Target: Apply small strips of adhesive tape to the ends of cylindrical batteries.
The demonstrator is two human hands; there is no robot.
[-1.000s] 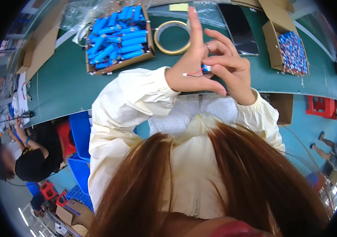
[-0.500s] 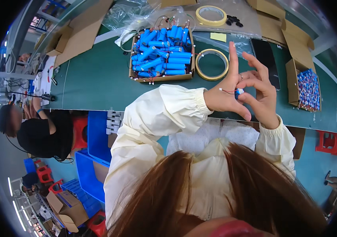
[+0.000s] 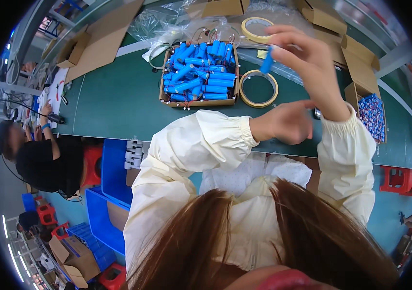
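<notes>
The right hand (image 3: 312, 65) is above the tabletop (image 3: 114, 92), its grip pinching a blue battery (image 3: 267, 62) between thumb and fingers. The battery is tilted, in the air, its lower end seen against the upper edge of a tape roll (image 3: 259, 104). The left hand (image 3: 285, 123) is blurred, fingers partly curled; whether its grip holds anything, I cannot tell. Leftward, a box (image 3: 201, 103) brims with wired blue cylinders (image 3: 201, 77).

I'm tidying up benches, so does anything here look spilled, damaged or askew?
Nothing looks plainly spilled or damaged. The blue cylinders in their cardboard box lie jumbled at differing angles, which looks untidy. The single blue cylinder outside it isn't astray: the right hand holds it.
</notes>
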